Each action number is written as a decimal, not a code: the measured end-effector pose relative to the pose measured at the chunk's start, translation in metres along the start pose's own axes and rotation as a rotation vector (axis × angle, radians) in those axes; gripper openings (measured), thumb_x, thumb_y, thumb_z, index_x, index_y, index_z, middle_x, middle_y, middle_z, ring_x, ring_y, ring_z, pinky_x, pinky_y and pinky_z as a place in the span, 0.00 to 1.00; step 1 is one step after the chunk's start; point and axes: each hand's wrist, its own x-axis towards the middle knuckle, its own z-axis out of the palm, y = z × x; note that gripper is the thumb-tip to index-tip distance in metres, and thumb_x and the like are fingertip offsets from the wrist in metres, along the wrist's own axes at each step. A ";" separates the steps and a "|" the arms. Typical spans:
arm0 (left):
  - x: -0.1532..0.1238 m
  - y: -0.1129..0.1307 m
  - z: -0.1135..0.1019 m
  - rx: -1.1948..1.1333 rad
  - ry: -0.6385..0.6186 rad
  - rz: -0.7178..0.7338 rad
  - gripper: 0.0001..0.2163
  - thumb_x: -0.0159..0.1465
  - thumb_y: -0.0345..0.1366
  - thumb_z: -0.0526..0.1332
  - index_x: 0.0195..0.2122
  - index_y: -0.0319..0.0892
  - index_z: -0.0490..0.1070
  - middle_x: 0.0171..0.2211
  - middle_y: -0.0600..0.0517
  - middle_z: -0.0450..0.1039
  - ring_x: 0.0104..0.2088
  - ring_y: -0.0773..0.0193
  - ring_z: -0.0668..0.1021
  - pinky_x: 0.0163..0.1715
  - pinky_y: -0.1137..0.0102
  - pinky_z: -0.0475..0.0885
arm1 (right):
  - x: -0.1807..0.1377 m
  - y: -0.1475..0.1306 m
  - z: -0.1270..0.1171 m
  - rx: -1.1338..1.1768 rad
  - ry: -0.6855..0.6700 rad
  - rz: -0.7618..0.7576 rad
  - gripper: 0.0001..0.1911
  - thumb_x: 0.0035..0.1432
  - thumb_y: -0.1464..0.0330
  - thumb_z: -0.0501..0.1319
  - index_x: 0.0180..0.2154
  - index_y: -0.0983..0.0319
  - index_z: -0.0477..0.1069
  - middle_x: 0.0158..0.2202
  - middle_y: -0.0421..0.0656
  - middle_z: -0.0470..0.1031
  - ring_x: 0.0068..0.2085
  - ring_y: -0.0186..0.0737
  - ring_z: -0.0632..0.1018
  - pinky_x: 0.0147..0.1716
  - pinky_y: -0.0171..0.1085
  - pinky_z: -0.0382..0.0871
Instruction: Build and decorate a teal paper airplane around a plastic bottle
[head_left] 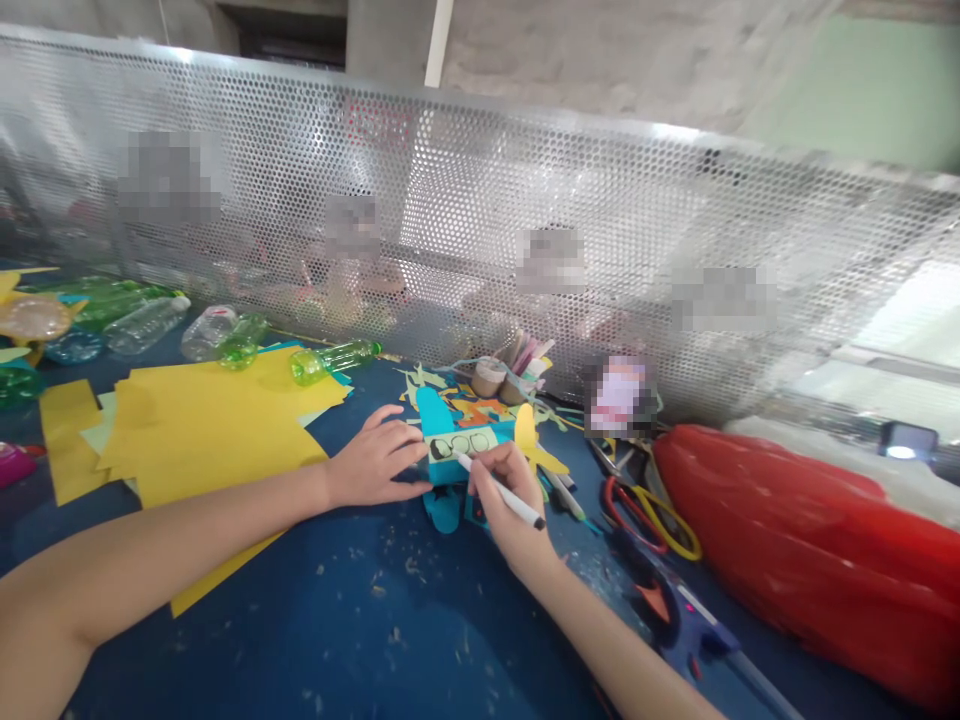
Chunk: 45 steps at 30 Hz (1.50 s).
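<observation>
A small blue paper craft plane (442, 455) with a pale strip bearing drawn circles and yellow wing pieces lies on the blue table (360, 620). My left hand (375, 458) rests on its left side, fingers spread flat and pressing it down. My right hand (506, 495) is closed round a white marker pen (499, 490), whose tip touches the pale strip by the circles.
Yellow paper sheets (202, 425) lie at the left, with several clear and green plastic bottles (330, 360) behind them. Scissors (649, 510) and a blue glue gun (690, 625) lie at the right beside a red plastic bag (795, 540). A perforated metal screen (480, 230) closes off the back. Paper scraps litter the table.
</observation>
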 end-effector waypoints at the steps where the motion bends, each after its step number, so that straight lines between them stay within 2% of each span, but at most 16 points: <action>1: 0.000 0.001 0.000 -0.002 0.000 -0.003 0.14 0.63 0.46 0.58 0.42 0.41 0.69 0.37 0.48 0.74 0.38 0.60 0.76 0.55 0.54 0.60 | 0.000 0.000 0.001 0.014 0.005 -0.016 0.10 0.59 0.65 0.57 0.27 0.58 0.58 0.20 0.33 0.65 0.19 0.31 0.65 0.24 0.34 0.66; 5: 0.001 0.002 -0.002 -0.004 0.000 -0.003 0.14 0.63 0.43 0.57 0.43 0.39 0.69 0.38 0.47 0.75 0.38 0.60 0.76 0.55 0.53 0.60 | -0.002 0.000 0.005 0.045 0.043 -0.076 0.11 0.59 0.66 0.56 0.25 0.57 0.58 0.18 0.32 0.63 0.18 0.30 0.64 0.38 0.41 0.71; 9: 0.002 0.003 -0.003 0.005 0.002 -0.001 0.14 0.63 0.43 0.56 0.44 0.39 0.69 0.38 0.47 0.75 0.38 0.59 0.76 0.55 0.52 0.59 | -0.002 0.004 0.007 0.051 0.090 -0.089 0.11 0.60 0.67 0.56 0.25 0.57 0.58 0.18 0.31 0.63 0.19 0.31 0.65 0.48 0.46 0.68; 17: 0.001 0.004 -0.002 0.030 0.003 0.016 0.13 0.63 0.42 0.56 0.44 0.39 0.69 0.39 0.46 0.75 0.38 0.60 0.77 0.55 0.52 0.60 | -0.001 0.014 0.005 0.038 0.087 -0.088 0.11 0.60 0.66 0.56 0.26 0.57 0.59 0.19 0.33 0.63 0.23 0.34 0.69 0.50 0.47 0.67; 23: 0.001 0.004 -0.002 0.035 0.005 0.016 0.13 0.63 0.41 0.56 0.44 0.40 0.70 0.38 0.47 0.75 0.38 0.60 0.77 0.55 0.53 0.60 | -0.001 0.009 0.005 0.036 0.063 -0.043 0.11 0.60 0.65 0.56 0.26 0.57 0.58 0.18 0.31 0.62 0.19 0.32 0.65 0.38 0.42 0.72; 25: 0.002 0.004 -0.003 0.037 0.009 0.017 0.12 0.63 0.41 0.56 0.44 0.40 0.70 0.38 0.47 0.75 0.37 0.60 0.77 0.55 0.53 0.60 | -0.001 0.008 0.006 0.043 0.064 -0.055 0.11 0.60 0.66 0.56 0.25 0.57 0.58 0.18 0.31 0.62 0.19 0.32 0.65 0.37 0.41 0.73; 30: 0.002 0.004 -0.003 0.030 0.002 0.008 0.12 0.63 0.39 0.56 0.44 0.40 0.70 0.38 0.47 0.75 0.38 0.60 0.77 0.55 0.54 0.59 | 0.000 0.008 0.007 0.081 0.078 -0.080 0.11 0.60 0.67 0.55 0.26 0.57 0.57 0.17 0.30 0.62 0.20 0.32 0.65 0.47 0.46 0.70; 35: 0.002 0.004 -0.003 0.023 -0.009 -0.008 0.12 0.63 0.39 0.56 0.45 0.40 0.69 0.39 0.47 0.75 0.38 0.60 0.77 0.56 0.54 0.59 | -0.001 0.007 0.005 0.052 0.038 -0.049 0.12 0.60 0.66 0.55 0.25 0.57 0.56 0.18 0.31 0.63 0.19 0.31 0.65 0.47 0.47 0.71; 40: 0.002 0.004 -0.004 0.038 -0.006 0.004 0.12 0.63 0.38 0.55 0.44 0.40 0.70 0.39 0.47 0.75 0.38 0.61 0.77 0.55 0.54 0.60 | 0.001 0.009 0.006 0.107 0.058 -0.085 0.12 0.61 0.66 0.55 0.25 0.56 0.56 0.17 0.30 0.62 0.19 0.31 0.64 0.55 0.51 0.64; 45: 0.002 0.004 -0.004 0.045 0.001 0.012 0.11 0.63 0.38 0.56 0.44 0.40 0.70 0.38 0.47 0.75 0.37 0.61 0.77 0.55 0.54 0.61 | 0.002 0.008 0.007 0.156 0.079 -0.065 0.12 0.60 0.67 0.56 0.26 0.56 0.57 0.17 0.30 0.63 0.20 0.32 0.66 0.55 0.51 0.64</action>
